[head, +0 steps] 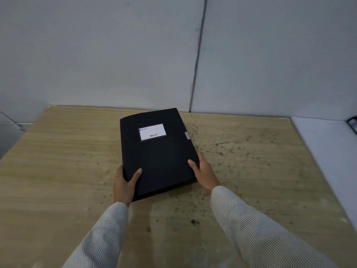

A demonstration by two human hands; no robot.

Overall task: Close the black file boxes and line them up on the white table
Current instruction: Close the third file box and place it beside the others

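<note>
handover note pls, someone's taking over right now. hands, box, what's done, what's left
Left hand: gripping the near left corner of the file box.
Right hand: gripping its near right edge.
Box: closed, label up, flat over the wooden table; can't tell if lifted.
White table: on the right; a dark object barely shows at the frame edge.
Done: this box looks shut.
Left: move it to the white table and line it up.

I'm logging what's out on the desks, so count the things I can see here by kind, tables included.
Black file boxes: 2, one held in both hands, one only partly in view at the right edge
Tables: 2, wooden and white
Total: 4
</note>
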